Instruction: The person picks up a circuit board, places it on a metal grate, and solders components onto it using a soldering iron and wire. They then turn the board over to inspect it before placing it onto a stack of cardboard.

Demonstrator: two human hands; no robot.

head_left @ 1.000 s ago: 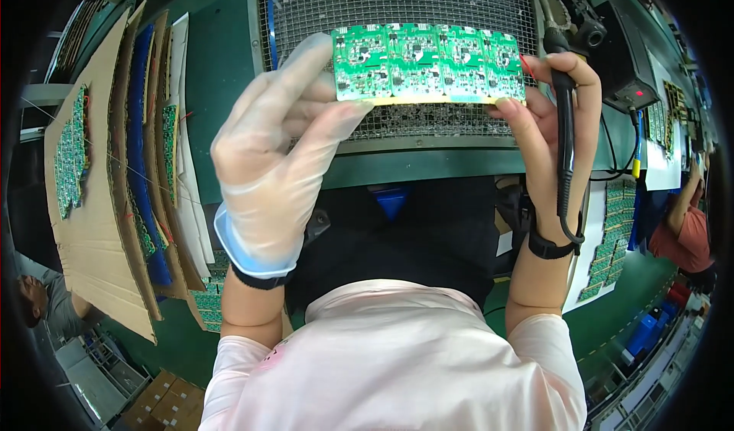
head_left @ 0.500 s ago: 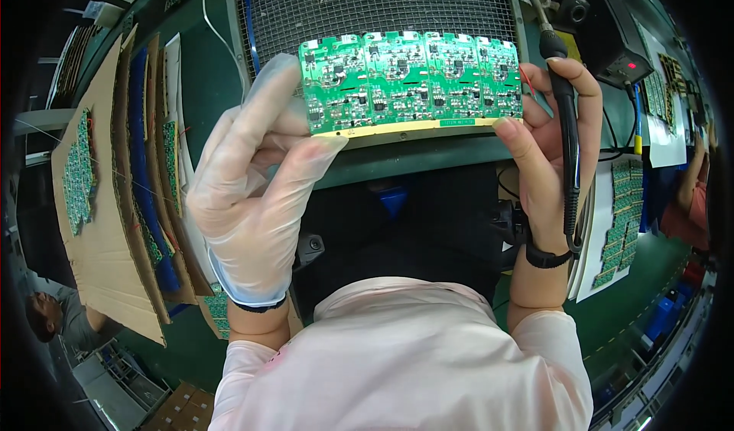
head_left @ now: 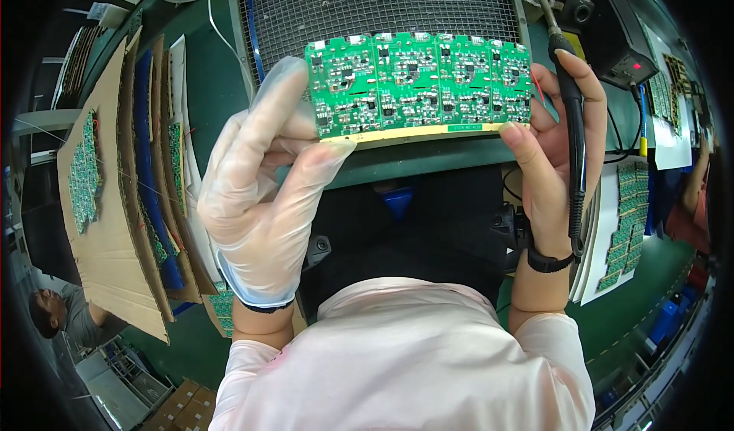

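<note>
A green circuit board panel with a yellow lower edge is held up in front of me, its component side showing. My left hand, in a thin clear glove, pinches the panel's left end between thumb and fingers. At the right end, my bare right hand grips it with the thumb on the yellow edge. A black soldering iron rests between the fingers of that same hand, tip pointing up and away, cord end near the wrist. A red wire shows beside the panel's right end.
Behind the panel lies a wire mesh rack. Cardboard sheets with boards stand at the left. To the right are a black box with a red light and white sheets bearing more boards. Other people are at both sides.
The panel and both hands have shifted slightly right in the picture. The panel's tilt has changed a little, with less glare on it. Both hands keep their hold.
</note>
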